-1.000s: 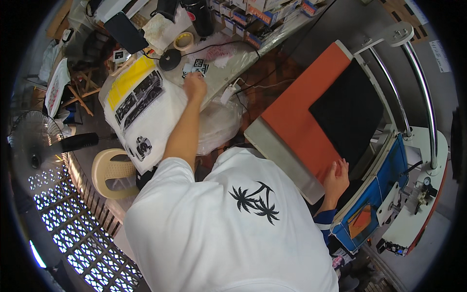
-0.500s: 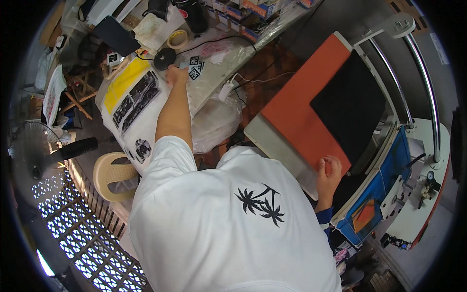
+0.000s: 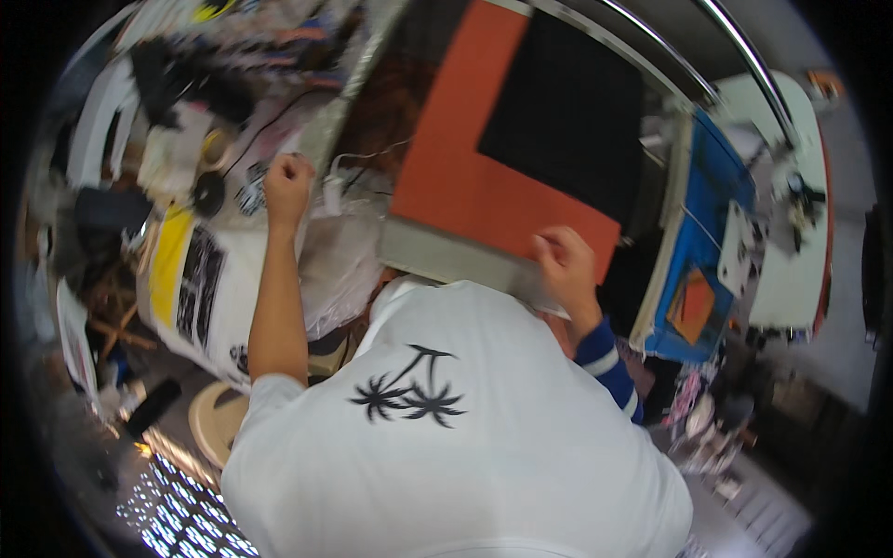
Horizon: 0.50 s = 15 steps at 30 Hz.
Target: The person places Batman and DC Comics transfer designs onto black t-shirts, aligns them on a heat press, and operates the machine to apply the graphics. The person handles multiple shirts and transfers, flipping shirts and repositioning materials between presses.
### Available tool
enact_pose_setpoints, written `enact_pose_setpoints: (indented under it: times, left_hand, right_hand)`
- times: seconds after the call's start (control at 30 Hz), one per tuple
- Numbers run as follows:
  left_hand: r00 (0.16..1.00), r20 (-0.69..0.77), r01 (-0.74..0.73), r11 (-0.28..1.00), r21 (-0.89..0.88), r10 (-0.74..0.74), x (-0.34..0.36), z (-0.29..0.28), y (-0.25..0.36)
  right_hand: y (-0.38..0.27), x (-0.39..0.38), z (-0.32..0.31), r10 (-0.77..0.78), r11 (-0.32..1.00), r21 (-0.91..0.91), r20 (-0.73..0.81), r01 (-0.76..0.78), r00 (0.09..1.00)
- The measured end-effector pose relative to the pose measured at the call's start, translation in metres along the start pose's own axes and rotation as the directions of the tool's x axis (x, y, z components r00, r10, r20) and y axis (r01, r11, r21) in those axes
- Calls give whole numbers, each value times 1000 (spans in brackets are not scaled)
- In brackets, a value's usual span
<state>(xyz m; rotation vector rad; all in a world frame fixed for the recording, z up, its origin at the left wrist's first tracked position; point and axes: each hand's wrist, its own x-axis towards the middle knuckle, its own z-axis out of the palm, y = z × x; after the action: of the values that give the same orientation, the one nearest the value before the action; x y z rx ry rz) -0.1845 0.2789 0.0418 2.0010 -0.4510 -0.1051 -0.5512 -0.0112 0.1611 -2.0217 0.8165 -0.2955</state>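
My left hand (image 3: 289, 186) is raised at the right edge of the cluttered worktable (image 3: 321, 130), near small black-and-white stickers (image 3: 251, 191). Its fingers are curled closed, and whatever they may hold is hidden. Over the front right part of an orange flat board (image 3: 446, 158) is my right hand (image 3: 566, 265), its fingers bent and smeared by motion. I cannot tell whether it touches the board or holds anything. A black square sheet or pad (image 3: 567, 112) covers much of the board, which sits on a pale grey base (image 3: 456, 249).
A tape roll (image 3: 216, 149), a black disc (image 3: 207, 193) and a printed yellow-white sheet (image 3: 172, 270) lie on the worktable. Clear plastic (image 3: 339, 270) hangs beside it. Metal rods (image 3: 753, 56) and a blue tray (image 3: 716, 177) stand at right. A beige chair (image 3: 212, 423) is lower left.
The view has swung, so the board appears farther left. My left hand has come away from the stickers toward the table edge. My right hand has lifted or shifted along the board's front edge.
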Motion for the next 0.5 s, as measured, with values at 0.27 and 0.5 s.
enact_pose_setpoints:
  times: [0.27,0.5]
  left_hand:
    - [626,658,-158,894,-419,419,-104,114,191]
    - [910,237,-390,898,206,341,-48,168,180]
  right_hand:
    - [-6,15,33,128,905,383,176,-187,976]
    - [20,29,4,260,917,297,57,-265,964]
